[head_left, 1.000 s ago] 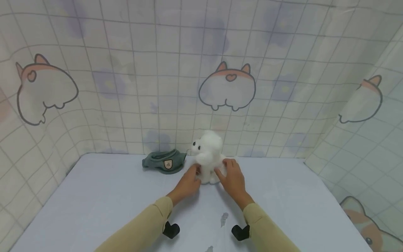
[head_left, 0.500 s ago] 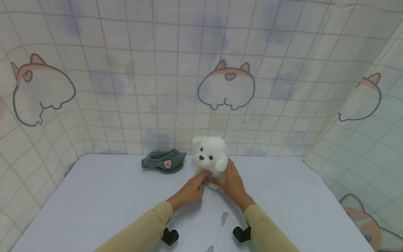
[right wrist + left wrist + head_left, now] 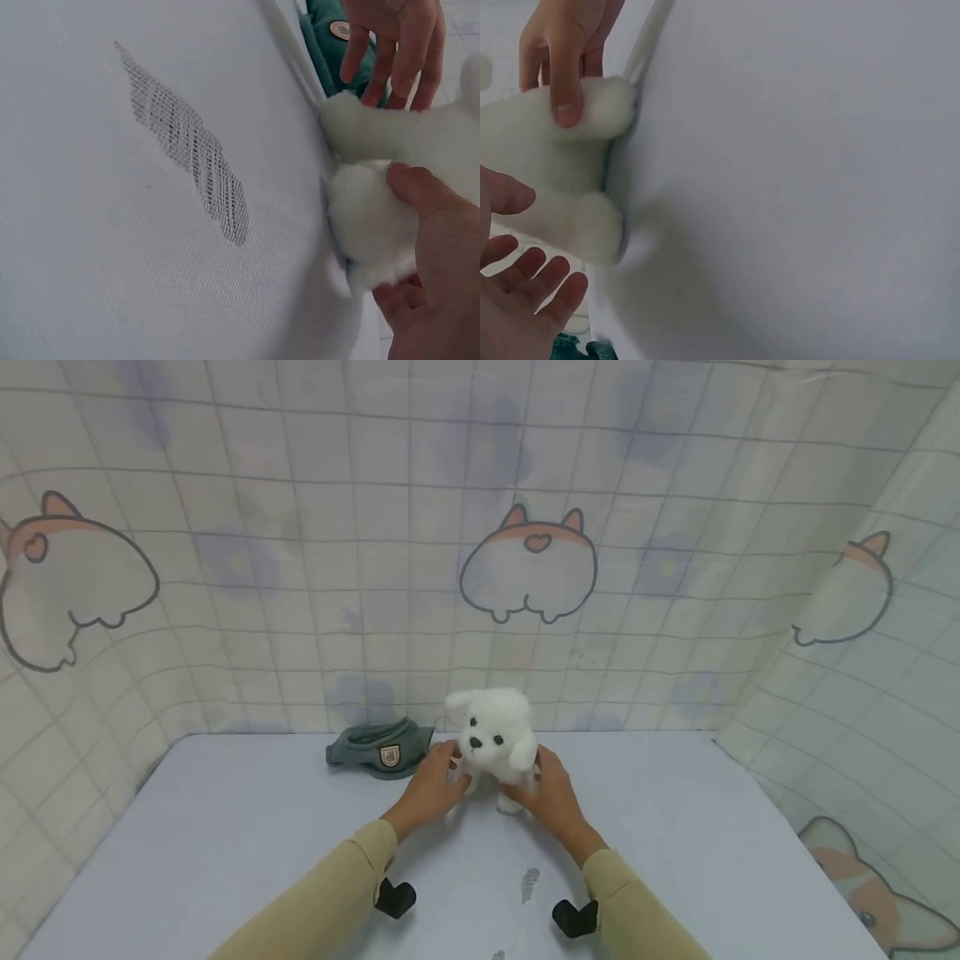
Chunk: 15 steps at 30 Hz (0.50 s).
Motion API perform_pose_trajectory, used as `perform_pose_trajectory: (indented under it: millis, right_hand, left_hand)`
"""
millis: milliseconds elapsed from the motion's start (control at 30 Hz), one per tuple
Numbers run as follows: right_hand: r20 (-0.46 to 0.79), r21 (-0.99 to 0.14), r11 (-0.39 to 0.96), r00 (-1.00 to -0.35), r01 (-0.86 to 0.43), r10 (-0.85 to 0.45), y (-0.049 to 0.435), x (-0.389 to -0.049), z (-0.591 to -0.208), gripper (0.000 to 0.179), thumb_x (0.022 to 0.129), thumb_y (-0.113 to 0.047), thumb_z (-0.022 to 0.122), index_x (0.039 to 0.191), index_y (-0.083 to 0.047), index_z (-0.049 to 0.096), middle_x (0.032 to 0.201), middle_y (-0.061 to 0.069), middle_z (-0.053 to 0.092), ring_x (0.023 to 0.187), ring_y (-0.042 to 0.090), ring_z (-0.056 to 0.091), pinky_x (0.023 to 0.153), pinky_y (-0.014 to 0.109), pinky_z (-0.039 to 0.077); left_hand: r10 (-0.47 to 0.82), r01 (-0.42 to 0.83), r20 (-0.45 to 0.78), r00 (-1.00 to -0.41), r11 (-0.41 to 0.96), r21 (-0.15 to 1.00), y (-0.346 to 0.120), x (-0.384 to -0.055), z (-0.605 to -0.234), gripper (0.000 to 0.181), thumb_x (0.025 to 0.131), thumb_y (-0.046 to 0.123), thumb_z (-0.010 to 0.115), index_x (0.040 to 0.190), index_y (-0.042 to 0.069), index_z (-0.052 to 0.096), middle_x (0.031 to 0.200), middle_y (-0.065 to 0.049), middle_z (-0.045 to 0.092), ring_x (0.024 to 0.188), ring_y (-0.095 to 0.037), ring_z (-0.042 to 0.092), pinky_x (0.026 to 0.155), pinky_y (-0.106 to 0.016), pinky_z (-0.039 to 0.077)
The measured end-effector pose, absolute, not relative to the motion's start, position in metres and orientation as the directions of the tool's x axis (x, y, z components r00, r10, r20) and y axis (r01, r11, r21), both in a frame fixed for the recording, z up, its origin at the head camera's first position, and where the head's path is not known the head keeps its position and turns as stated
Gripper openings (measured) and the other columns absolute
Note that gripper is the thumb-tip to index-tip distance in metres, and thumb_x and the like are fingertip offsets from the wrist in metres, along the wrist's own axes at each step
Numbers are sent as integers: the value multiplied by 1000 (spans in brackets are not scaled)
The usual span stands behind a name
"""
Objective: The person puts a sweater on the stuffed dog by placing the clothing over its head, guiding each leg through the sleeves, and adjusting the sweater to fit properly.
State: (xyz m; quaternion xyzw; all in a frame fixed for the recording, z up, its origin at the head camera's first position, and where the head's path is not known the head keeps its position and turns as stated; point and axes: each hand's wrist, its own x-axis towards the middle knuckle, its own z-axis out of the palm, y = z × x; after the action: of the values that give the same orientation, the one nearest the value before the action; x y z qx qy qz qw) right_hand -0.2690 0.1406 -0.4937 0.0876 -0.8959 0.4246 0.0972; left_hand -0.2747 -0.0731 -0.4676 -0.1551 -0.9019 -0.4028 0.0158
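Note:
A white plush dog (image 3: 495, 727) stands near the table's back edge, its face turned toward the front left. My right hand (image 3: 555, 797) grips its lower body from the right; in the right wrist view the thumb (image 3: 420, 184) presses the fur while fingers curl behind a leg. On the dog's other side is my left hand (image 3: 431, 785), its fingers spread and apart in the left wrist view, close to a leg of the plush dog (image 3: 596, 225). Just left of that hand lies a grey-green cloth piece with a badge (image 3: 375, 747), perhaps a small garment.
A white cloth covers the table (image 3: 247, 835), with a grey worn patch (image 3: 530, 885) near the front. Behind it hangs a grid-patterned curtain (image 3: 390, 610) with cartoon corgis. A black camera mount (image 3: 575, 918) sits under each sleeve.
The plush dog has turned from facing left to facing the front left. My left hand crossed to its front, then moved back left and spread its fingers. My right hand stayed on it.

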Motion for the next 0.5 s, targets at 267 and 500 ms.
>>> perform_pose_trajectory:
  millis: [267, 500]
  right_hand:
    - [257, -763, 575, -955, -295, -149, 145, -277, -494, 59, 82, -17, 77, 135, -9, 53, 136, 10, 58, 130, 29, 52, 100, 42, 50]
    - [148, -777, 582, -968, -241, -203, 143, -281, -491, 51, 89, -15, 69, 136, -6, 52, 138, 14, 56, 131, 32, 50, 106, 47, 44]
  left_hand:
    - [351, 311, 95, -931, 635, 707, -76, -287, -464, 61, 92, 12, 61, 147, 5, 35, 147, -19, 43, 127, -35, 50, 106, -49, 42]
    - [384, 337, 95, -919, 634, 697, -77, -286, -465, 58, 92, 11, 60, 145, 1, 37, 145, -22, 45, 135, -38, 43, 112, -51, 36]
